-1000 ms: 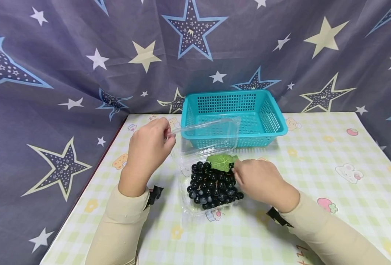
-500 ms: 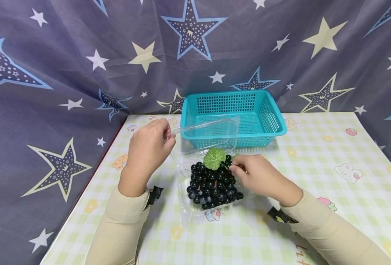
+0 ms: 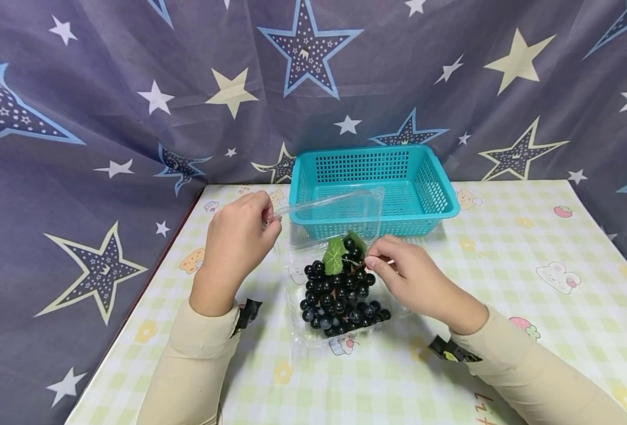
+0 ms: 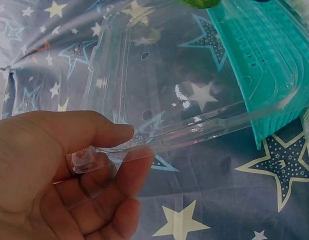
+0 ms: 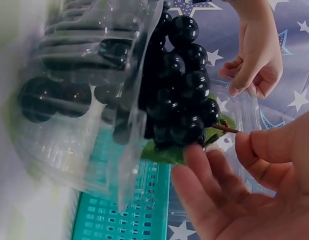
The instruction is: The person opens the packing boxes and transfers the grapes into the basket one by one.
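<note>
My left hand (image 3: 241,239) pinches the corner of the raised lid of a clear plastic clamshell box (image 3: 294,330); the left wrist view shows thumb and fingers on the lid's rim (image 4: 194,127). Between thumb and forefinger, my right hand (image 3: 411,277) pinches the brown stem (image 5: 225,128) of a bunch of black grapes (image 3: 340,286) with green leaves (image 3: 335,257). The upper part of that bunch is lifted and tilted, over more dark grapes (image 3: 356,316) low in the box. Whether these belong to the same bunch I cannot tell.
Behind the box stands a turquoise perforated basket (image 3: 443,203), partly seen through the lid. A checked cloth with cartoon prints covers the table (image 3: 505,283). A dark star-patterned curtain (image 3: 186,118) hangs at the back and left.
My right hand has taken the stem and raised the upper end of the grape bunch; its leaves have turned upward and to the left. The left hand and lid stay put.
</note>
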`<state>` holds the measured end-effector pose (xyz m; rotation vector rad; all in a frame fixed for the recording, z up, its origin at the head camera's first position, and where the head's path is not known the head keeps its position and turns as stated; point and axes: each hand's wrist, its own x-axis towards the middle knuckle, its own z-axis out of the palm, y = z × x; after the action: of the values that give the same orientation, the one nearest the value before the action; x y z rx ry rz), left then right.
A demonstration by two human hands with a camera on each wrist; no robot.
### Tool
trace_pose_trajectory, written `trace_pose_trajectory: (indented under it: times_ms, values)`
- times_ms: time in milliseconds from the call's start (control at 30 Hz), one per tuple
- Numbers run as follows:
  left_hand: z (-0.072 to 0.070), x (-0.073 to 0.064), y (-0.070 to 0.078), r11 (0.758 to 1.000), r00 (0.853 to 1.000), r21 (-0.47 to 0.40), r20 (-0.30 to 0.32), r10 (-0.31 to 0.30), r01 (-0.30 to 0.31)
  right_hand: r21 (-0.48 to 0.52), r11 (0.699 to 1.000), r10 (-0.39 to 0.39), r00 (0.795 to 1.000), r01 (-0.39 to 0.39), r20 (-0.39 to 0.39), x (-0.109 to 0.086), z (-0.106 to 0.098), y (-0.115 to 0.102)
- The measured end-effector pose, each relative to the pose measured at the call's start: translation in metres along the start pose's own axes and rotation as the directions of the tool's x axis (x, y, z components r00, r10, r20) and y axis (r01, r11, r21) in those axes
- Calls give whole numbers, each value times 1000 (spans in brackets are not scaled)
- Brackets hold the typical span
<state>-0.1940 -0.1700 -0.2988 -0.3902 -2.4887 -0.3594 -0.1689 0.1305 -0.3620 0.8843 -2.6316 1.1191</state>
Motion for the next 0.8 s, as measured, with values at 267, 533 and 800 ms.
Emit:
trace_pose_trajectory:
  times_ms: [267,533,800]
  values:
    - [0,0,-1,1000,1000,-7,2,1,-1,-51,998,-21,999,19,-31,-2,-2,-4]
    - [1,0,-1,1000,1000,-21,-19,6,-7,20,998,52,999,-52,-17,-1,-4,-7]
    - [1,0,-1,1000,1000,-28,-16,11,-11,233,961,150,989,-150,16,-3,-7,-11]
